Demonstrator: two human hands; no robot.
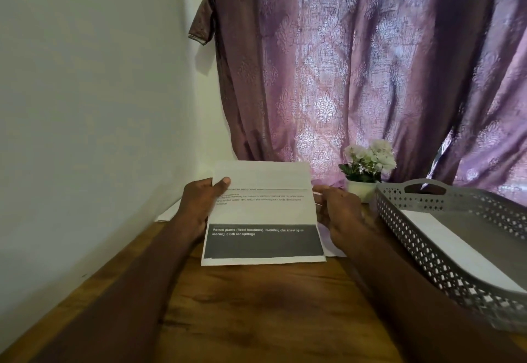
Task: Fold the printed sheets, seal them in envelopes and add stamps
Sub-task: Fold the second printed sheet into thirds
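A printed sheet [263, 211] with a dark grey band near its bottom is held up above the wooden table [256, 320]. Its top part is folded forward, showing a blank flap. My left hand [199, 203] grips the sheet's left edge, thumb on the front at the fold. My right hand [333, 208] holds the right edge, its fingers partly hidden behind the paper. More white paper [168, 214] lies on the table behind the left hand.
A grey perforated tray [422, 237] holding a white sheet [456, 251] stands at the right. A small white pot of pale flowers [365, 168] sits behind it. A purple curtain [370, 63] hangs at the back and a white wall [85, 106] runs along the left.
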